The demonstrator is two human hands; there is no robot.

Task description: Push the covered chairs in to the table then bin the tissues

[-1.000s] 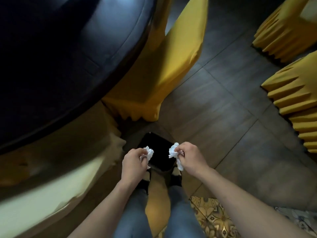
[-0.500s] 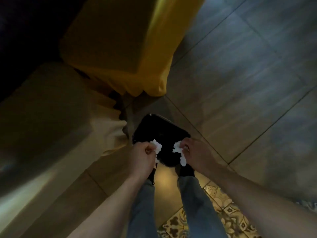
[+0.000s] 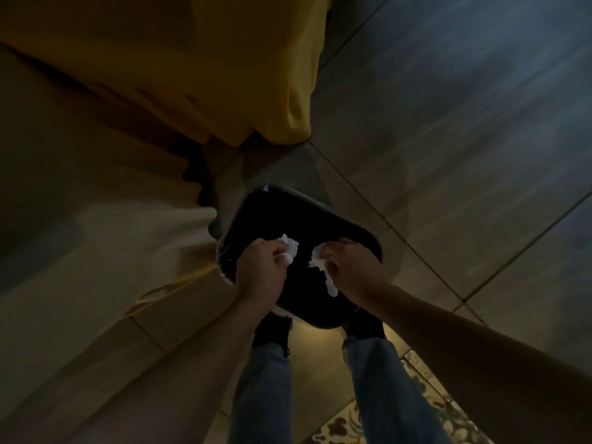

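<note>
A black open bin [image 3: 320, 213] stands on the floor just in front of my feet. My left hand [image 3: 261, 270] grips a crumpled white tissue [image 3: 290, 246] over the bin's left side. My right hand [image 3: 350, 267] grips another white tissue [image 3: 323, 270], which hangs down over the bin's mouth. A chair in a yellow cover [image 3: 198, 65] fills the upper left, right behind the bin. A second covered chair [image 3: 96, 238], paler, is at the left.
Dark wood-look floor tiles [image 3: 464, 129] spread to the right of the bin. A patterned tile strip [image 3: 426, 408] lies by my right leg. My dark shoes [image 3: 272, 328] touch the bin's near edge.
The camera has tilted down and moved closer, so the table is out of view. Both hands have lowered the tissues over the bin's mouth.
</note>
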